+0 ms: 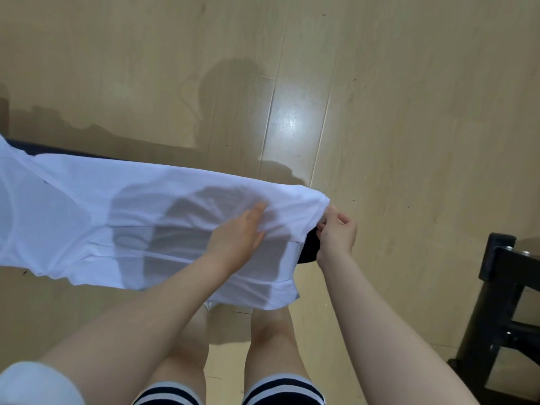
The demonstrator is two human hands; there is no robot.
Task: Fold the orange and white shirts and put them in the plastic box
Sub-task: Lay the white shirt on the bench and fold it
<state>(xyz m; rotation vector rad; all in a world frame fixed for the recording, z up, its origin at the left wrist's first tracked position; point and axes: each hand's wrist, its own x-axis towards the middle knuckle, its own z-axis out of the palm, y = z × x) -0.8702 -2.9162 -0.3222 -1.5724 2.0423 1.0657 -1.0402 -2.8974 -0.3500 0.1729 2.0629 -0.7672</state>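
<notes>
Pale wood floor (409,112) lies under me. One white shirt (87,214) hangs stretched toward nine o'clock; my right hand (337,232) pinches its edge, my left hand (236,232) rests flat, fingers straight. One black stand (496,302) at four o'clock.

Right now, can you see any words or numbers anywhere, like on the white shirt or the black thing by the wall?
None can be read.
White shirt: plain, no print or label showing; the left hand rests on it and the right hand pinches its edge.
Black stand: no writing visible.
Striped shorts: stripes only, no letters.
Wooden floor: no signs or marks that read as text.
</notes>
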